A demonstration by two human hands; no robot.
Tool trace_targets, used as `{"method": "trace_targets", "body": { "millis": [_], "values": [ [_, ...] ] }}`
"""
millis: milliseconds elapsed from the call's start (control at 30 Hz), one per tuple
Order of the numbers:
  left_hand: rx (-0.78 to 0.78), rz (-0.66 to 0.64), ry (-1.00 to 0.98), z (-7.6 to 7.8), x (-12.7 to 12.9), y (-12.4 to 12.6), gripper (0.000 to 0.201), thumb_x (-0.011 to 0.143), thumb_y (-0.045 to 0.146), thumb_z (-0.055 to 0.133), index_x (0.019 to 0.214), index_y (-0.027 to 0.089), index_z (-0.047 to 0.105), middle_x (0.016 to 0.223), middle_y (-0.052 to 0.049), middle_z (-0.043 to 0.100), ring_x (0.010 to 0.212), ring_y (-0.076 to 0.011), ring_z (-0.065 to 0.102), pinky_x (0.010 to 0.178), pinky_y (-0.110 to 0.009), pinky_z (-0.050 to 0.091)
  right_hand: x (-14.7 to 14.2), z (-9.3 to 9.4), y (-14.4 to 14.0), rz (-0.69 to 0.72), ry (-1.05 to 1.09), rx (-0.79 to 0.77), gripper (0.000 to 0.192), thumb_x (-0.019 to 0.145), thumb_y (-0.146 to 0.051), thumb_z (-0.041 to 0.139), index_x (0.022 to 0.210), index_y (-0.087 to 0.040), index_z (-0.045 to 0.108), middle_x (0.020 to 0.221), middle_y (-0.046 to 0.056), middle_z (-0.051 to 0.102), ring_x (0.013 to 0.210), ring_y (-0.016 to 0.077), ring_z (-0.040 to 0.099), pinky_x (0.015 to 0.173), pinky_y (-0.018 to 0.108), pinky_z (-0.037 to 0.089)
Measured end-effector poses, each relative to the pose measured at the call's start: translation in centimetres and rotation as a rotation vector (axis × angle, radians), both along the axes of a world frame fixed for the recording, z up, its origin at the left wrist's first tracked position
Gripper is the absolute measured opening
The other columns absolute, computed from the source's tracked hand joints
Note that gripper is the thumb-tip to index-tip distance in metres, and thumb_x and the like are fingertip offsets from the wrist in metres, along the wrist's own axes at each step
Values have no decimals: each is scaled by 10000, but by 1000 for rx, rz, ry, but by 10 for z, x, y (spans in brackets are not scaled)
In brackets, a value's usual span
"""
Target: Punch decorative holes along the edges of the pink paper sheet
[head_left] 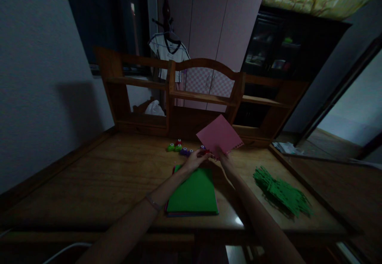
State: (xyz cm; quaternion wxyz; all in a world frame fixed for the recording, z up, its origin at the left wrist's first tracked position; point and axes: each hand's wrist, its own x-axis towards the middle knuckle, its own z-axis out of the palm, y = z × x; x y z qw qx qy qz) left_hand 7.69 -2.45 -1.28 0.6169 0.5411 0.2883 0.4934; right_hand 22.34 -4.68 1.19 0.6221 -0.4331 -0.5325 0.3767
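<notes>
I see my right hand (224, 157) pinching a pink paper sheet (219, 135) above the green paper stack (193, 194); my left hand (197, 158) grips a small red punch (205, 151).

no readable text, labels, brands or numbers anywhere, dim room, surfaces plain or too dark

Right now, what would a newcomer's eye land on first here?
The pink sheet, held up at centre above the wooden desk by both hands: the left hand and right hand meet at its lower edge. Below them lies a green paper stack; a heap of green cut strips sits to the right.
</notes>
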Motion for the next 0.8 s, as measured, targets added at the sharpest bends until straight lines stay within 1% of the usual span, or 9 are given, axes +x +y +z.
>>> {"method": "trace_targets", "body": {
  "millis": [133,233,367,500,567,700,800],
  "values": [
    [-48,-16,-67,1,1,-1,503,629,416,770,983,94,614,977,-135,671,794,-187,649,743,-296,511,1,-1,0,-7,-2,31,456,754,-630,528,863,-198,622,743,31,633,634,173,541,567,278,403],
    [-67,-34,-94,1,2,-2,508,640,430,760,989,96,603,936,-126,680,772,-186,657,742,-302,516,3,-1,0,-12,-21,28,470,757,-640,520,833,-186,613,700,31,614,608,166,519,547,271,399],
    [-93,-71,-76,4,1,-4,509,664,452,736,1015,116,586,917,-109,683,705,-176,659,705,-305,522,5,-1,2,-12,-53,35,502,761,-668,489,788,-179,599,660,28,588,578,156,490,521,267,385],
    [-39,-55,-36,9,1,-8,474,684,471,711,990,124,605,925,-97,681,685,-163,645,660,-273,513,7,-4,4,-45,-82,52,505,754,-682,481,704,-189,577,583,7,540,510,141,456,472,259,350],
    [-10,-43,-15,10,1,-9,457,699,490,689,964,124,616,897,-87,684,648,-149,630,623,-251,501,7,-5,3,-41,-98,42,507,747,-685,487,672,-190,569,554,0,525,479,134,445,454,256,342],
    [-33,-48,12,11,0,-10,472,706,510,670,985,134,604,882,-82,684,571,-121,599,555,-235,482,7,-5,1,-19,-103,-11,518,742,-684,493,590,-190,523,466,-20,447,408,110,379,400,239,307],
    [-21,-32,-15,12,-2,-10,484,663,452,731,1004,135,601,954,-97,674,643,-132,619,589,-240,495,6,-2,-1,-21,-89,-1,493,751,-654,514,608,-183,522,479,-23,448,409,101,380,392,227,310]
  ]
}}
